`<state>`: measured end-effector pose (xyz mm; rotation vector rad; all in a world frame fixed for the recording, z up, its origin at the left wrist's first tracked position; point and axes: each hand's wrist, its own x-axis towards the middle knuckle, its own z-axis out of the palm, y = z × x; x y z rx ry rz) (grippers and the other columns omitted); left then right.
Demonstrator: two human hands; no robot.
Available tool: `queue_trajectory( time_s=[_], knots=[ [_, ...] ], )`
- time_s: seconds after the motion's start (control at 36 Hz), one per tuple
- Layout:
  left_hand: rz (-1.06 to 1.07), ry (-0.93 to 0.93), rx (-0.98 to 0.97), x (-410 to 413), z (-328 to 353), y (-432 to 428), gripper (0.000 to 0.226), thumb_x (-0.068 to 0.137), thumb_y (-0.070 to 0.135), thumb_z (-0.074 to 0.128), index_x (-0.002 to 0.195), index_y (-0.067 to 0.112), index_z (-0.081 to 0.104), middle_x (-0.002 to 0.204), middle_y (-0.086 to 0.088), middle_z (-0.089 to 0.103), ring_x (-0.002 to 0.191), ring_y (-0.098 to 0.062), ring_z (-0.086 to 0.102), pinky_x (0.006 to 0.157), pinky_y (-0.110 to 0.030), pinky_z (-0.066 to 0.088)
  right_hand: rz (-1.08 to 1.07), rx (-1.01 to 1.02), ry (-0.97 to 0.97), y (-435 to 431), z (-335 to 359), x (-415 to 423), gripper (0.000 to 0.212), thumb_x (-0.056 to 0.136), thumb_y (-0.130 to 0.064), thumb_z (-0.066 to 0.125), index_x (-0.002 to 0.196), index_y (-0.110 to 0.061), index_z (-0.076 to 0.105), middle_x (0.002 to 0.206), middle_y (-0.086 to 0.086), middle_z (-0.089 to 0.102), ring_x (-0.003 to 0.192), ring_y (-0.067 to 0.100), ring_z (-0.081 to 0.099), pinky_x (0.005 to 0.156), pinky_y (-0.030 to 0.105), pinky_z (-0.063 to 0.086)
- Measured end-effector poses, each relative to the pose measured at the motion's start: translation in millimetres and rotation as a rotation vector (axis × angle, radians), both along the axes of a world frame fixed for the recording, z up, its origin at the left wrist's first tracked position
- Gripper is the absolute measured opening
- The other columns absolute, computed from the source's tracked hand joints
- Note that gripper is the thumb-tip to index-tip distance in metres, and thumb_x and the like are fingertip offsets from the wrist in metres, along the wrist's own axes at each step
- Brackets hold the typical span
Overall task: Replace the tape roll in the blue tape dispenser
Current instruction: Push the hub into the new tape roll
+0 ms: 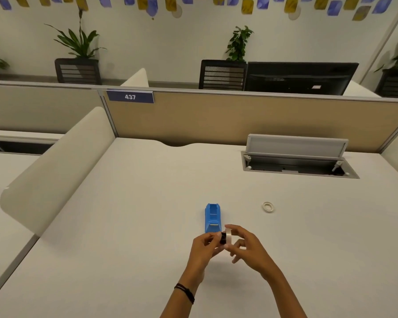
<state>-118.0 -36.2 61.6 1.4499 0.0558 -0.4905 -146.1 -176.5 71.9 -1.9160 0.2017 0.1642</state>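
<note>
Both hands are together above the counter (pixel 147 226): left hand (pixel 203 250) grips the black hub (pixel 222 238), right hand (pixel 246 247) grips the tape roll (pixel 228 236), near the blue tape dispenser (pixel 212 217).

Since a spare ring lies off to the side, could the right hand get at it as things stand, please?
Probably not at once: the right hand is busy holding the tape roll with the left hand. The way to the ring across the desk is otherwise bare.
</note>
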Motion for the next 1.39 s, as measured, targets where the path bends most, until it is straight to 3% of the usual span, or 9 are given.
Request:
queue_trajectory(
  time_s=[0.08, 0.28, 0.5, 0.61, 0.78, 0.89, 1.03, 1.17, 1.39],
  knots=[
    [-0.039, -0.023, 0.037, 2, 1, 2, 0.022, 0.087, 0.027, 0.057, 0.104, 0.017, 0.067, 0.101, -0.005, 0.071, 0.087, -0.011, 0.069, 0.066, -0.012, 0.053, -0.027, -0.046, -0.036, -2, 0, 0, 0.042, 0.078, -0.027, 0.069, 0.117, -0.029, 0.052, 0.108, -0.004, 0.059, 0.077, 0.016, 0.062, 0.060, 0.022, 0.057],
    [-0.053, -0.070, 0.063, 4, 3, 4, 0.014, 0.084, 0.022, 0.063, 0.097, 0.020, 0.067, 0.096, -0.002, 0.071, 0.084, -0.010, 0.070, 0.066, -0.015, 0.054, -0.038, -0.023, -0.060, -4, 3, 0, 0.041, 0.077, -0.031, 0.070, 0.114, -0.032, 0.053, 0.110, -0.009, 0.062, 0.098, 0.008, 0.060, 0.070, 0.012, 0.050],
    [0.009, -0.094, 0.089, 4, 6, 3, 0.020, 0.082, 0.021, 0.066, 0.093, 0.005, 0.064, 0.090, -0.009, 0.071, 0.077, -0.014, 0.071, 0.061, -0.018, 0.055, -0.009, 0.060, -0.080, 0, 11, -1, 0.043, 0.079, -0.022, 0.069, 0.115, -0.037, 0.050, 0.116, -0.011, 0.058, 0.101, 0.010, 0.061, 0.069, 0.012, 0.051],
    [0.030, -0.151, 0.088, 2, 8, 2, 0.005, 0.082, 0.018, 0.065, 0.086, 0.016, 0.068, 0.082, 0.000, 0.073, 0.076, -0.013, 0.070, 0.060, -0.016, 0.054, 0.001, 0.062, -0.070, 1, 11, 0, 0.044, 0.079, -0.022, 0.068, 0.116, -0.037, 0.049, 0.118, -0.009, 0.057, 0.102, 0.010, 0.059, 0.069, 0.011, 0.051],
    [-0.021, -0.249, 0.133, 0, 13, 2, 0.018, 0.085, 0.016, 0.061, 0.096, 0.029, 0.068, 0.077, 0.024, 0.070, 0.083, 0.006, 0.064, 0.064, -0.005, 0.049, -0.011, 0.077, -0.072, 0, 12, -2, 0.043, 0.078, -0.021, 0.069, 0.111, -0.041, 0.051, 0.114, -0.013, 0.059, 0.100, 0.008, 0.061, 0.070, 0.011, 0.051],
    [-0.019, -0.299, 0.205, 2, 11, 4, 0.020, 0.083, 0.017, 0.064, 0.101, 0.022, 0.069, 0.087, 0.020, 0.066, 0.083, 0.005, 0.063, 0.068, -0.002, 0.047, -0.017, 0.086, -0.070, 0, 13, -3, 0.044, 0.078, -0.020, 0.070, 0.107, -0.045, 0.050, 0.110, -0.019, 0.058, 0.097, 0.001, 0.061, 0.067, 0.008, 0.049],
    [0.000, -0.309, 0.207, 6, 7, 6, 0.008, 0.078, 0.017, 0.070, 0.086, 0.020, 0.072, 0.084, 0.004, 0.072, 0.080, -0.010, 0.068, 0.069, -0.018, 0.055, -0.010, 0.093, -0.071, 1, 14, -4, 0.046, 0.078, -0.017, 0.070, 0.112, -0.041, 0.050, 0.114, -0.015, 0.057, 0.101, 0.006, 0.060, 0.069, 0.009, 0.050],
    [-0.035, -0.309, 0.196, 7, 9, 7, 0.005, 0.081, 0.018, 0.067, 0.083, 0.022, 0.069, 0.083, 0.005, 0.070, 0.078, -0.008, 0.068, 0.065, -0.013, 0.053, 0.001, 0.093, -0.069, 0, 12, -4, 0.049, 0.077, -0.015, 0.071, 0.116, -0.037, 0.051, 0.119, -0.009, 0.058, 0.105, 0.007, 0.059, 0.075, 0.011, 0.051],
    [-0.064, -0.294, 0.201, 7, 10, 5, 0.008, 0.083, 0.018, 0.064, 0.083, 0.025, 0.068, 0.081, 0.006, 0.069, 0.075, -0.003, 0.068, 0.063, -0.007, 0.049, 0.022, 0.066, -0.078, -4, 11, -6, 0.052, 0.074, -0.012, 0.073, 0.112, -0.042, 0.052, 0.117, -0.014, 0.058, 0.107, -0.004, 0.055, 0.076, 0.007, 0.048]
  ],
)
